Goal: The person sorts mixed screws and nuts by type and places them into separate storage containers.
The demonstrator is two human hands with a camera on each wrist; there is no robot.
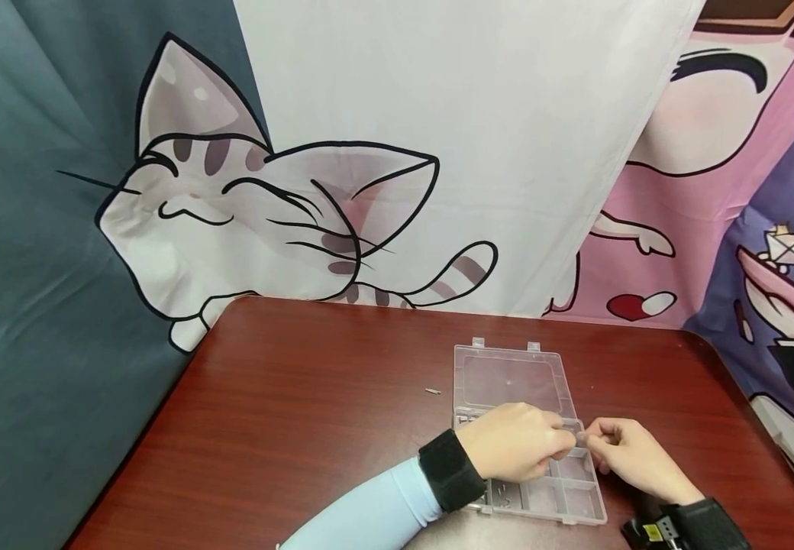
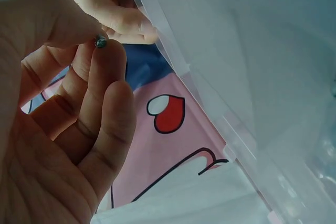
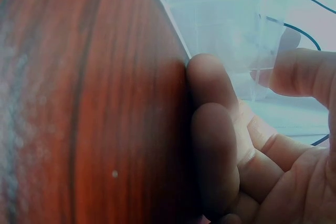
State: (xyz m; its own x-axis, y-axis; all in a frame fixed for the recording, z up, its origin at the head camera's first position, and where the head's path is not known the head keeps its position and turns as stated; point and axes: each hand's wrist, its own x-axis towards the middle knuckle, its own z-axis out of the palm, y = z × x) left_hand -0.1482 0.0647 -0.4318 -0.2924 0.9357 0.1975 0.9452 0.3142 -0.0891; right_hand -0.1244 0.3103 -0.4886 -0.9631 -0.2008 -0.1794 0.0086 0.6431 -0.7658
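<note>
A clear plastic compartment box (image 1: 579,504) lies on the table, its transparent lid (image 1: 510,380) folded back away from me. My left hand (image 1: 517,443) is over the compartments. Between its thumb and index finger it pinches a small metal screw (image 2: 100,41), of which only the shiny end shows. At the box's right edge, my right hand (image 1: 634,454) grips the side wall. In the right wrist view its thumb is on one side of the clear wall (image 3: 226,35) and its fingers on the other. The left hand hides several compartments.
A small metal piece (image 1: 433,391) lies on the brown table (image 1: 314,405), left of the box. Tiny metal parts (image 1: 503,495) sit in a front compartment. A printed cloth with a cat (image 1: 232,206) hangs behind the table's far edge.
</note>
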